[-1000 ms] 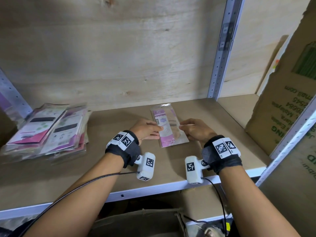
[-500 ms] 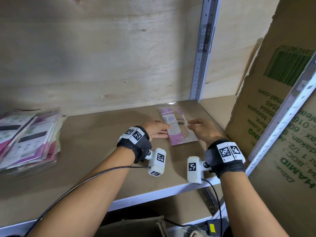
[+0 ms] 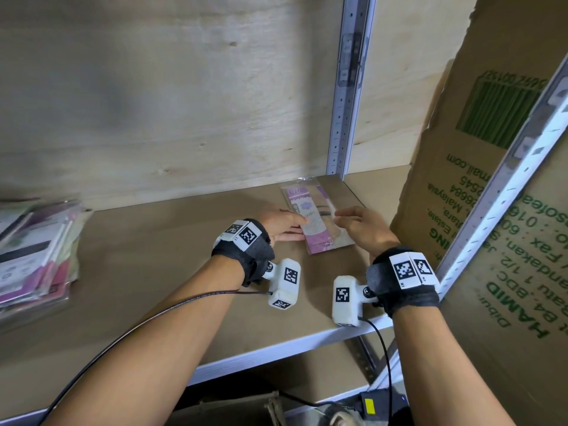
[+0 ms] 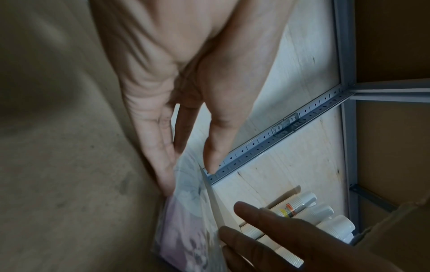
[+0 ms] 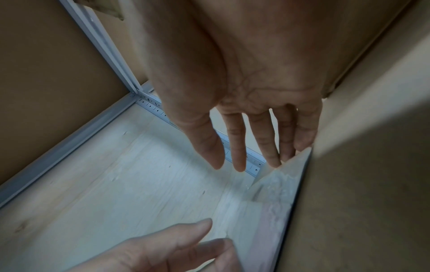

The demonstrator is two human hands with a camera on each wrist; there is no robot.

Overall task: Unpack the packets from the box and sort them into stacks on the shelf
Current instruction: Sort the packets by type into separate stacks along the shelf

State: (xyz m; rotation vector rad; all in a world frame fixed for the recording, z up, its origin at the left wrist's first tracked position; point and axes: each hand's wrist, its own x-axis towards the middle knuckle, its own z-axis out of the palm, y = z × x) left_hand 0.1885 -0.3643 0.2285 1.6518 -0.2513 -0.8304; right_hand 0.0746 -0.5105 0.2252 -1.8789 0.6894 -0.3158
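A clear-wrapped pink and purple packet (image 3: pixel 319 222) lies flat on the shelf board (image 3: pixel 172 265), close to the grey upright (image 3: pixel 350 87). My left hand (image 3: pixel 289 227) touches the packet's left edge with straight fingers (image 4: pixel 163 158). At its right edge is my right hand (image 3: pixel 350 219), fingers (image 5: pixel 237 143) stretched out, the outer ones against the packet (image 5: pixel 274 185). Neither hand curls round it. A stack of similar packets (image 3: pixel 33 253) lies at the shelf's far left.
A tall printed cardboard box (image 3: pixel 479 195) leans at the right, beside the shelf bay. The white shelf front edge (image 3: pixel 276 348) runs under my wrists. White tubes (image 4: pixel 314 211) lie beyond the upright in the left wrist view. Bare board separates the stack from the packet.
The packet and both hands have shifted right along the shelf, nearer the upright. The head view has turned right, so the left stack sits further out of frame.
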